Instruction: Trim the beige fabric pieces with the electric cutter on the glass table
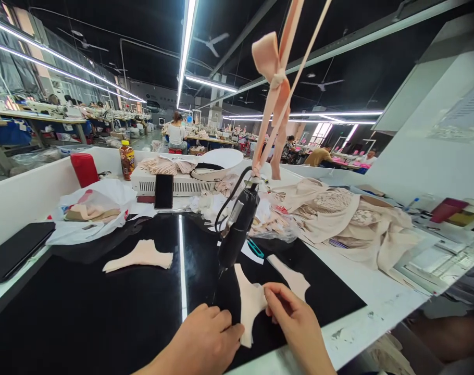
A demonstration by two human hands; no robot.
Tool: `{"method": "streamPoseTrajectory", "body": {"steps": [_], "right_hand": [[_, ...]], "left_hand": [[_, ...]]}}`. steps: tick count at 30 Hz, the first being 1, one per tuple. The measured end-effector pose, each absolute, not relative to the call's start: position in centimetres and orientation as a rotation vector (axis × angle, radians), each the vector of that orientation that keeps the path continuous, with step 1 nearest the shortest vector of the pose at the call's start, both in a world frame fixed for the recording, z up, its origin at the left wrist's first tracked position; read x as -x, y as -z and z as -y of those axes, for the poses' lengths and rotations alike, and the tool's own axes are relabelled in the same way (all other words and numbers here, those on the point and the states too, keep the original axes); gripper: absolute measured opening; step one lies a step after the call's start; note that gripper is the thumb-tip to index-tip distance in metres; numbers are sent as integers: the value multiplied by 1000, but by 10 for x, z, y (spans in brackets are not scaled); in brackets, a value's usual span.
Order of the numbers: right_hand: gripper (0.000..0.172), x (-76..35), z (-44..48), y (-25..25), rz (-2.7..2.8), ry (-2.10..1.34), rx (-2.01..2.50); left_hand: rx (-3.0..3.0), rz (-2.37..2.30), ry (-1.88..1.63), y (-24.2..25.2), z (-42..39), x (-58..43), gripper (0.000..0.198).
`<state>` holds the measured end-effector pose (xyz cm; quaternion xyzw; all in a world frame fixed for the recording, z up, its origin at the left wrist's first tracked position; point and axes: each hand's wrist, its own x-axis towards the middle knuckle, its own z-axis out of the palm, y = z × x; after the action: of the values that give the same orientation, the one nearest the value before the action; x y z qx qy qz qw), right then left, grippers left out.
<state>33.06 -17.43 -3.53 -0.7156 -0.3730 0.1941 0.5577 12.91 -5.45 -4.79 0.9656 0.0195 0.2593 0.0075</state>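
Observation:
A peach, Y-shaped fabric piece (249, 302) lies between my hands on the black board (104, 323). My right hand (294, 320) pinches its right arm between thumb and fingers. My left hand (206, 338) is curled at its lower left edge, the fingertips closed against the cloth. Just above hangs a black corded tool (239, 224), tip down, from a knotted peach fabric strip (278, 78); its kind is unclear. A similar fabric piece (291, 276) sits behind my right hand. Farther left rests another cut piece (141, 255).
A teal snipper-like tool (255, 249) lies behind the hanging tool. A phone (164, 191) leans on a white box (143, 182). Beige fabric (338, 208) is heaped at right; a plastic bag (104, 203) and a black flat case (20, 247) are at left. Several people sit at sewing tables beyond.

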Motion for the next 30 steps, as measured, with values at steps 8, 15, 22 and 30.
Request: {"method": "streamPoseTrajectory", "body": {"steps": [8,15,22,30], "right_hand": [[44,-351,126,1,648,-453,1432],[37,-361,110,-17,594,-154,1169],[28,-328,146,-24,623,-161,1064],[41,-269,182,0,756,-434,1202]], "left_hand": [[-3050,-64,-910,60,52,-135,11],[-3009,-45,-1024,67,51,-137,13],[-2892,-105,-808,56,51,-130,18],[-1909,-371,-494,24,43,-123,36]]}}
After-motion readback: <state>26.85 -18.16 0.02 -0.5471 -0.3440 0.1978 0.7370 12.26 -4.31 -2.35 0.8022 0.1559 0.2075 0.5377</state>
